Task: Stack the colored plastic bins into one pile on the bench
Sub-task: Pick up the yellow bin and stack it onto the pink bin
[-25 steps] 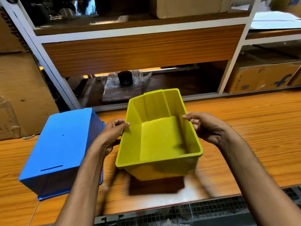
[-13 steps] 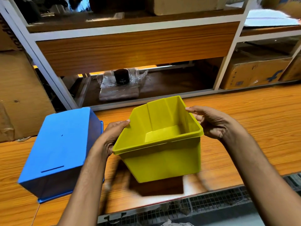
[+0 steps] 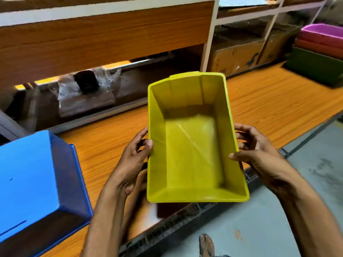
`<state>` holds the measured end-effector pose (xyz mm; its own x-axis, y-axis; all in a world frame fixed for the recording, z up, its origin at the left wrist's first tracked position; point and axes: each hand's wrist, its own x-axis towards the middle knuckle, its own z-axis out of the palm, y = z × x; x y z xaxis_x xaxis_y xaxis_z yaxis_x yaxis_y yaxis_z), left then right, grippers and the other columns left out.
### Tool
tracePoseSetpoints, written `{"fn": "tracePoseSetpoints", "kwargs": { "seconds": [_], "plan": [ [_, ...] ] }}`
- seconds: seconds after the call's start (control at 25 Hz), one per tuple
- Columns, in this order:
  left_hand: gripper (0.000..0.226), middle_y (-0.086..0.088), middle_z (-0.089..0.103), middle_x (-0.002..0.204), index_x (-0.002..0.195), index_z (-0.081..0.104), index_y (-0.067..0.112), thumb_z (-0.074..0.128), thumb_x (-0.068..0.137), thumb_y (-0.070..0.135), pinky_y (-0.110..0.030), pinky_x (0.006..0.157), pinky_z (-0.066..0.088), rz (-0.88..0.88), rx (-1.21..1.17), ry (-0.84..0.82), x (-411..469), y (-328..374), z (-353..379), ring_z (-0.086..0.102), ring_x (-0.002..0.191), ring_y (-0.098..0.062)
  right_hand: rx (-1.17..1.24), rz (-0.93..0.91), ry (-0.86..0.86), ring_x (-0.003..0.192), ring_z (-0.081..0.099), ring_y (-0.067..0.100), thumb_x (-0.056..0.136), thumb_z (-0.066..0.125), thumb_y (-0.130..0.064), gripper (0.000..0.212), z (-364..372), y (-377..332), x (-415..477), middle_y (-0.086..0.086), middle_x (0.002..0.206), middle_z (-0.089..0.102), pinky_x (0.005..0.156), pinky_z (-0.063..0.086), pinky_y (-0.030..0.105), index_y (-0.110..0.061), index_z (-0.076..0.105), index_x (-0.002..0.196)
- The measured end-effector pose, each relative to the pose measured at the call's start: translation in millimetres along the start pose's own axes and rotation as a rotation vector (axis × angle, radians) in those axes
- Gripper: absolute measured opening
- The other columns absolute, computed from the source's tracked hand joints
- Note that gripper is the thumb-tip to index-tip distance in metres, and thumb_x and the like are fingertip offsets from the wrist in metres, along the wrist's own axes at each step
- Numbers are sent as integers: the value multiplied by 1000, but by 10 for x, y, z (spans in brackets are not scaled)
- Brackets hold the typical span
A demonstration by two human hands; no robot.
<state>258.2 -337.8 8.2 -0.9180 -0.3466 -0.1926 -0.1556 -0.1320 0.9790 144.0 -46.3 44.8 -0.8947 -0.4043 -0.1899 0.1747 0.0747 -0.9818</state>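
The yellow bin [image 3: 193, 154], seemingly light, stiff, slick plastic, hangs between the fingers [image 3: 149, 143] of the left hand [image 3: 133, 164] and right hand [image 3: 259, 156], which grip its side rims.

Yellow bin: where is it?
Head view, centre: the yellow bin is held between left hand and right hand over the bench edge, right of the blue bin.

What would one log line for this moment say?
yellow bin: opening up | left hand: grips left wall | right hand: grips right wall | blue bin: upside down on bench | stacked bins: far right
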Motion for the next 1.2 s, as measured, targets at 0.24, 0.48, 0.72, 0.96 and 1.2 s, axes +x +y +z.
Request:
{"fn": "tracePoseSetpoints", "kwargs": {
  "seconds": [0.24, 0.48, 0.72, 0.96, 1.2],
  "plan": [
    [54, -2, 61, 109, 143, 51, 45, 65, 98, 19, -17, 58, 52, -32, 88, -204, -83, -39, 942, 68, 83, -3, 168, 54, 256, 89, 69, 13, 73, 54, 31, 74, -783, 360, -645, 4, 113, 72, 75, 56, 32, -14, 60, 132],
    [51, -10, 58, 112, 140, 58, 38, 72, 93, 21, -31, 75, 54, -114, 125, -332, -240, -171, 1969, 67, 100, -16, 361, 187, 334, 89, 76, 21, 77, 47, 27, 63, -1738, 621, -1270, 9, 117, 76, 70, 61, 33, -11, 67, 122],
    [40, -5, 72, 114, 136, 61, 23, 68, 97, 24, -39, 81, 60, -192, 113, -374, -489, -415, 3335, 74, 93, -18, 493, 243, 361, 76, 70, 35, 83, 45, 15, 56, -2922, 921, -1893, 9, 109, 78, 68, 62, 34, -12, 68, 126],
    [26, 2, 75, 72, 121, 67, 2, 62, 99, 15, -12, 43, 47, -337, 44, -413, -623, -582, 4662, 63, 45, 0, 631, 332, 408, 79, 34, 29, 69, 81, -16, 64, -4170, 1263, -2366, 19, 94, 33, 95, 37, 37, -18, 70, 131],
    [25, -12, 79, 100, 118, 72, 7, 68, 96, 16, -31, 76, 63, -430, 92, -512, -435, -703, 5640, 77, 79, -15, 762, 251, 495, 65, 66, 16, 83, 67, -6, 46, -4877, 1188, -2530, 6, 93, 72, 76, 61, 28, -11, 68, 129]
  ]
}}
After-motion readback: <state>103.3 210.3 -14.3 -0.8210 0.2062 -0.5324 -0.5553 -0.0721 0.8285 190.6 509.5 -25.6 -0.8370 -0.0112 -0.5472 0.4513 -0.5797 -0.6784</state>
